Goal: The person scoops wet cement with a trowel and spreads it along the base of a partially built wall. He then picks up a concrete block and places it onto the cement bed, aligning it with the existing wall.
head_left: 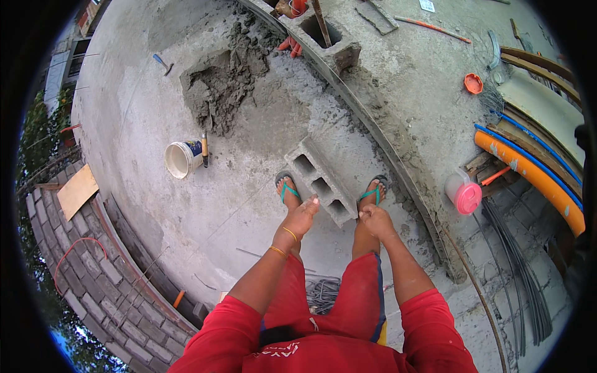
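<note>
A grey hollow concrete block [321,184] with several square holes facing up stands at a slant between my sandalled feet. My left hand [303,215] is over the block's near left side, its fingers curled in and the thumb side up. At the block's near right corner is my right hand [376,220], also curled, its fingertips close to the edge. Whether either hand touches the block cannot be made out, and anything small in the fingers is hidden.
Wet mortar [227,81] lies heaped ahead, with a white bucket [178,160] and a hammer [164,64] to the left. A long metal form [398,152] curves past on the right. Beyond it are a pink-lidded container [465,195], an orange pipe [535,177] and steel rods [519,273].
</note>
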Demonstrator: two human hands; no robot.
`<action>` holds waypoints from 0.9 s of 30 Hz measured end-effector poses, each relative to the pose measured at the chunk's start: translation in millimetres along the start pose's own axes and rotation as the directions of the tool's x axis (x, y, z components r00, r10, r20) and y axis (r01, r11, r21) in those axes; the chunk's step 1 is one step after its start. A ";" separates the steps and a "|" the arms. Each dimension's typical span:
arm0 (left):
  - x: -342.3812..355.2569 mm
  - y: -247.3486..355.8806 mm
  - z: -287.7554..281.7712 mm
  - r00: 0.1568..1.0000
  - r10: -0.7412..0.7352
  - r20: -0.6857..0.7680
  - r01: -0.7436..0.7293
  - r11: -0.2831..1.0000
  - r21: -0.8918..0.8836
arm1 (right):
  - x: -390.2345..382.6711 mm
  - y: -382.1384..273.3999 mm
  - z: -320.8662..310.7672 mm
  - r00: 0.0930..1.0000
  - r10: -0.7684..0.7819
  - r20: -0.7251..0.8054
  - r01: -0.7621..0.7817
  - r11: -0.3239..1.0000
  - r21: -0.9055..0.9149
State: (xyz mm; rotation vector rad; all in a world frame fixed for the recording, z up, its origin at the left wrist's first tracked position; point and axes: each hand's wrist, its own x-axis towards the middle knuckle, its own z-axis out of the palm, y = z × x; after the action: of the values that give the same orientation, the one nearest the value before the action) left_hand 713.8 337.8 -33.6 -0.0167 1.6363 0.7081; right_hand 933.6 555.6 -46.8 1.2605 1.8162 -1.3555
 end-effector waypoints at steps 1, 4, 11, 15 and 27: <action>-6.1 -11.5 -9.9 0.997 0.039 -0.064 -0.034 0.997 0.065 | -1.0 8.2 14.7 1.000 0.017 0.010 -0.016 1.000 -0.016; -20.4 -36.8 -35.0 0.987 0.007 -0.164 -0.010 1.000 -0.014 | 16.3 23.8 51.6 0.996 0.088 0.026 -0.085 0.992 -0.096; 70.2 -45.2 -83.4 0.850 0.468 -0.239 -0.160 0.663 0.731 | 59.0 56.8 130.2 0.984 0.176 -0.022 -0.176 0.953 -0.246; 143.6 -28.5 -96.5 0.835 0.470 -0.286 -0.081 0.620 0.781 | 85.6 72.0 157.0 0.952 0.305 -0.020 -0.303 0.934 -0.190; 278.5 15.1 -105.1 0.987 0.048 -0.150 0.130 0.293 0.947 | 128.3 110.7 192.9 0.971 0.205 -0.125 -0.221 0.967 -0.128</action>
State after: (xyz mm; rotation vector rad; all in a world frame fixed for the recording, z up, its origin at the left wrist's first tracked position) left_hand 555.3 407.9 -276.1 0.8019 1.9729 -0.4759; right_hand 959.9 428.0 -268.0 1.4324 1.7565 -1.0406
